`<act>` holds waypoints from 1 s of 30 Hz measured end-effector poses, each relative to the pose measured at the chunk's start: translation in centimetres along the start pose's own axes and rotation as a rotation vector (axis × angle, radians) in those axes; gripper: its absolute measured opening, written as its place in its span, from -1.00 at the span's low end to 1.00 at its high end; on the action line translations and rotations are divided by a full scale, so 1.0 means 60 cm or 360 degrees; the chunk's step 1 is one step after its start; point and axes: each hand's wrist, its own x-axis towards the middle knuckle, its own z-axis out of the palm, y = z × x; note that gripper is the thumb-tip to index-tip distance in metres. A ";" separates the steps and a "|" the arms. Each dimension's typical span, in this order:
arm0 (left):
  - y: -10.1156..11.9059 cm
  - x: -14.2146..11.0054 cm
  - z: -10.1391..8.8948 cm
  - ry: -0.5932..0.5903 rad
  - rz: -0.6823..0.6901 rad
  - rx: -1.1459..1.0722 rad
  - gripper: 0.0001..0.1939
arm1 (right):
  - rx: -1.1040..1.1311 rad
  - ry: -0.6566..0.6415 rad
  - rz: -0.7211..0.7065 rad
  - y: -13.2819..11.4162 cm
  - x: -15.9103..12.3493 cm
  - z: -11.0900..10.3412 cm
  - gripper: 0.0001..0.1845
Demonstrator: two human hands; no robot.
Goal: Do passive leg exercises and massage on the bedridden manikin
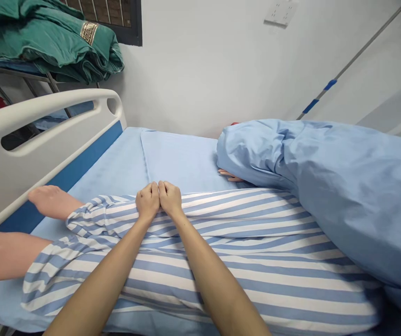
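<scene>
A figure in blue-and-white striped trousers (242,261) lies on a hospital bed, bare feet (51,200) toward the footboard. My left hand (148,200) and my right hand (170,198) rest side by side on the far trouser leg, fingers curled down and pinching the striped cloth. A light blue quilt (326,172) covers the upper body at the right. A hand of the lying figure (230,176) peeks out from under the quilt's edge.
A white and blue footboard (46,140) bounds the bed at the left. The blue sheet (172,158) lies bare beyond the legs, against a white wall. Folded green blankets (57,42) sit on a rack at the upper left. A metal pole (329,86) leans at the right.
</scene>
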 end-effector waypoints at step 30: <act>0.061 0.002 0.047 -0.0116 -0.0006 -0.0118 -0.66 | 0.0668 0.0251 0.0382 0.009 0.026 -0.026 -0.59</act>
